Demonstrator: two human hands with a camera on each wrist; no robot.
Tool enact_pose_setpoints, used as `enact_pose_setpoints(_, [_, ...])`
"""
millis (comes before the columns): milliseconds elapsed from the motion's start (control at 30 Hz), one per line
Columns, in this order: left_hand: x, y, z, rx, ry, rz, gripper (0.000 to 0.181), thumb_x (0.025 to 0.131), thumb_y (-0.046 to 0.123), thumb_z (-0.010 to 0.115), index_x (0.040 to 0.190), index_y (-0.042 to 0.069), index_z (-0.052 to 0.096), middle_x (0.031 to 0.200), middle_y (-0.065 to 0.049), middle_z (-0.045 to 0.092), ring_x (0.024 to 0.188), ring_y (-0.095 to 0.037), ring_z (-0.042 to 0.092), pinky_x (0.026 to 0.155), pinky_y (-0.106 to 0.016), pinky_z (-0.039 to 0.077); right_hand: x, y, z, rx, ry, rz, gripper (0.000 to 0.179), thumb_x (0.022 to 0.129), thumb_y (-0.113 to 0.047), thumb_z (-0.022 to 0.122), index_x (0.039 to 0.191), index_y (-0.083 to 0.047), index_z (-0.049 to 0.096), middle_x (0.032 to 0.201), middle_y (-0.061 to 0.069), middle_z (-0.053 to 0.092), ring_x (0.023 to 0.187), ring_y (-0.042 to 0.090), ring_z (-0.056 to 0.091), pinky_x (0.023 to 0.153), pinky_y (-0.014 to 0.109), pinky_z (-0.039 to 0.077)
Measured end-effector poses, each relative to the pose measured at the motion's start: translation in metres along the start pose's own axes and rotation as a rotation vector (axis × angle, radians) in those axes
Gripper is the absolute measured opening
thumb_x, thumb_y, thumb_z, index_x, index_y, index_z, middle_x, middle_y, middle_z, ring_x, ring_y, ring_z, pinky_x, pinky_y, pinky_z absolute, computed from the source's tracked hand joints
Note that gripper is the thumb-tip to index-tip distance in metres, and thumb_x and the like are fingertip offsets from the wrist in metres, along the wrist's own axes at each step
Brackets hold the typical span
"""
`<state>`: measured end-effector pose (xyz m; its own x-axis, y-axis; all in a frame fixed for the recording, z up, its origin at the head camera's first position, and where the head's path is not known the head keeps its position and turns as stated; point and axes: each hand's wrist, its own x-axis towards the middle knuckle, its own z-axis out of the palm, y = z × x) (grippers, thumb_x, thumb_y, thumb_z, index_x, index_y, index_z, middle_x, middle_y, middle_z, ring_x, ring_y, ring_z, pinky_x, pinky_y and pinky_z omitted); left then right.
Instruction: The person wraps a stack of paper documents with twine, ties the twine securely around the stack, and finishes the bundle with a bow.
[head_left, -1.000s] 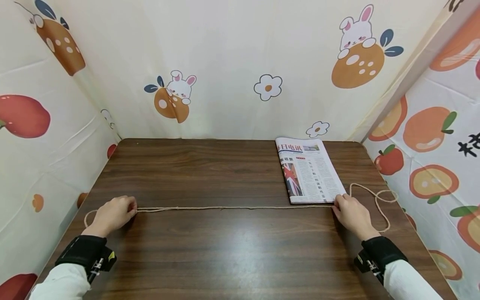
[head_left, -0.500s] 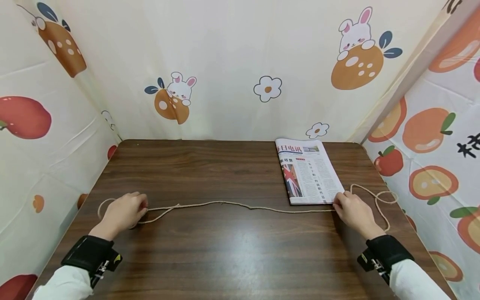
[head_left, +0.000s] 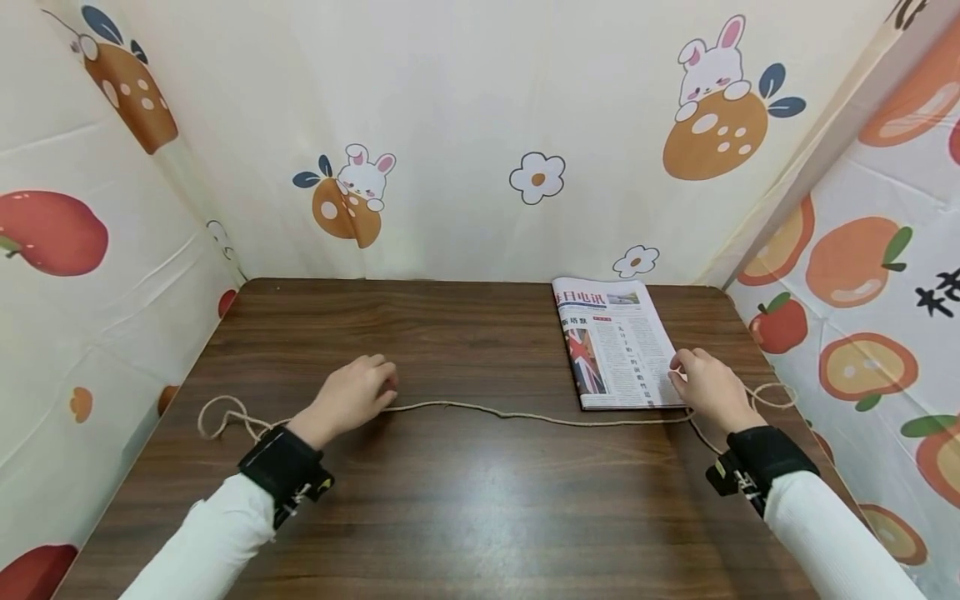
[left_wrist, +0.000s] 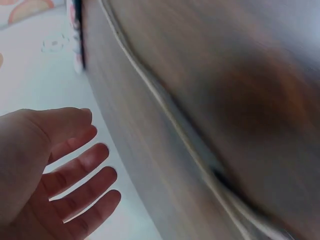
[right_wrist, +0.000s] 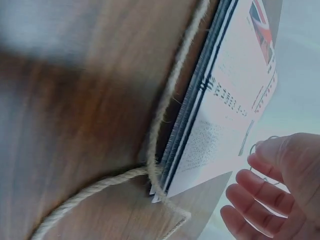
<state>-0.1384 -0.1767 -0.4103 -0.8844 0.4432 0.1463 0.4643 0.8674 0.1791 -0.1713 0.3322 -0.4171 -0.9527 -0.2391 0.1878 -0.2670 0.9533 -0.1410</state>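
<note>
Desk of brown wood-grain (head_left: pixel 480 517) bears a folded, printed white paper newspaper (head_left: pixel 622 350); the left hand (head_left: pixel 352 396) is relaxed, fingers parted, and the right hand (head_left: pixel 708 387) loosely curved, neither gripping anything visible. Thin beige twisted-fibre cord (head_left: pixel 585 424) lies slack, passing just beside the newspaper's near edge; dragging its looped ends might tangle it.

Chinese masthead (head_left: pixel 580 297), headlines (head_left: pixel 630 367) on newspaper (head_left: pixel 652 342), illegible; black characters (head_left: pixel 937 293) on right-hand cloth (head_left: pixel 937 362), cut off.

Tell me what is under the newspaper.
The newspaper lies on the wooden table, whose top shows beside it. The rope runs past its near edge. Whether anything else lies in the covered area cannot be seen.
</note>
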Motion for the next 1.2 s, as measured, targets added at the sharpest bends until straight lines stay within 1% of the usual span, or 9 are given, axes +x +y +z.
enact_pose_setpoints(133, [0.028, 0.020, 0.003, -0.055, -0.017, 0.008, 0.017, 0.082, 0.019, 0.068, 0.096, 0.009, 0.063, 0.096, -0.005, 0.058, 0.088, -0.023, 0.056, 0.068, -0.035, 0.048, 0.011, 0.004, 0.001, 0.001, -0.080, 0.033, 0.019, 0.081, -0.008, 0.064, 0.091, 0.007, 0.059, 0.083, 0.023, 0.058, 0.071, 0.032, 0.058, 0.060, 0.045, 0.046])
enact_pose_setpoints(267, [0.054, 0.040, 0.008, -0.124, -0.038, -0.002, 0.026, 0.084, 0.019, 0.066, 0.106, 0.005, 0.062, 0.106, -0.008, 0.058, 0.096, -0.024, 0.056, 0.076, -0.036, 0.048, 0.019, 0.009, 0.004, 0.006, -0.163, 0.078, 0.026, 0.083, -0.011, 0.062, 0.098, 0.010, 0.058, 0.089, 0.026, 0.058, 0.078, 0.035, 0.058, 0.067, 0.048, 0.046])
enact_pose_setpoints(367, [0.070, 0.057, 0.013, -0.174, -0.072, -0.008, 0.030, 0.085, 0.019, 0.065, 0.111, 0.005, 0.061, 0.110, -0.009, 0.058, 0.099, -0.023, 0.056, 0.081, -0.036, 0.047, 0.023, 0.012, 0.005, 0.015, -0.188, 0.105, 0.029, 0.084, -0.012, 0.060, 0.101, 0.011, 0.057, 0.092, 0.027, 0.058, 0.081, 0.037, 0.057, 0.070, 0.050, 0.045])
enact_pose_setpoints(467, [0.085, 0.074, 0.019, -0.215, -0.113, -0.009, 0.033, 0.087, 0.020, 0.063, 0.116, 0.004, 0.059, 0.115, -0.009, 0.057, 0.104, -0.023, 0.056, 0.086, -0.036, 0.046, 0.027, 0.012, 0.005, 0.020, -0.190, 0.117, 0.031, 0.084, -0.013, 0.059, 0.103, 0.011, 0.057, 0.092, 0.028, 0.057, 0.083, 0.038, 0.057, 0.070, 0.051, 0.044])
enact_pose_setpoints(567, [0.097, 0.088, 0.025, -0.239, -0.149, -0.004, 0.035, 0.088, 0.021, 0.061, 0.119, 0.004, 0.058, 0.117, -0.009, 0.057, 0.106, -0.023, 0.055, 0.088, -0.036, 0.045, 0.032, 0.010, 0.003, 0.021, -0.190, 0.124, 0.032, 0.085, -0.014, 0.058, 0.105, 0.012, 0.056, 0.093, 0.029, 0.056, 0.083, 0.039, 0.056, 0.071, 0.052, 0.044])
enact_pose_setpoints(667, [0.108, 0.098, 0.030, -0.260, -0.169, 0.001, 0.036, 0.089, 0.021, 0.060, 0.121, 0.005, 0.057, 0.118, -0.009, 0.057, 0.107, -0.022, 0.055, 0.088, -0.035, 0.045, 0.038, 0.007, 0.003, 0.032, -0.209, 0.147, 0.034, 0.086, -0.015, 0.057, 0.107, 0.012, 0.055, 0.097, 0.030, 0.055, 0.086, 0.040, 0.055, 0.074, 0.053, 0.043])
enact_pose_setpoints(800, [0.123, 0.110, 0.036, -0.306, -0.197, -0.015, 0.038, 0.090, 0.022, 0.059, 0.124, 0.005, 0.055, 0.121, -0.009, 0.056, 0.109, -0.022, 0.055, 0.089, -0.035, 0.045, 0.045, 0.007, 0.003, 0.048, -0.244, 0.182, 0.037, 0.087, -0.016, 0.055, 0.110, 0.013, 0.053, 0.101, 0.033, 0.053, 0.089, 0.043, 0.053, 0.078, 0.055, 0.041])
enact_pose_setpoints(1033, [0.147, 0.132, 0.053, -0.377, -0.214, -0.083, 0.038, 0.089, 0.024, 0.059, 0.123, 0.006, 0.056, 0.120, -0.008, 0.059, 0.109, -0.021, 0.056, 0.088, -0.033, 0.045, 0.050, 0.013, 0.005, 0.055, -0.257, 0.215, 0.040, 0.087, -0.016, 0.052, 0.111, 0.015, 0.052, 0.102, 0.034, 0.053, 0.092, 0.046, 0.051, 0.080, 0.055, 0.040])
enact_pose_setpoints(1200, [0.158, 0.143, 0.065, -0.440, -0.210, -0.170, 0.039, 0.089, 0.024, 0.060, 0.122, 0.005, 0.057, 0.116, -0.007, 0.062, 0.106, -0.021, 0.057, 0.087, -0.032, 0.045, 0.049, 0.017, 0.011, 0.074, -0.265, 0.237, 0.041, 0.088, -0.016, 0.050, 0.112, 0.016, 0.051, 0.104, 0.035, 0.053, 0.090, 0.044, 0.051, 0.080, 0.055, 0.040])
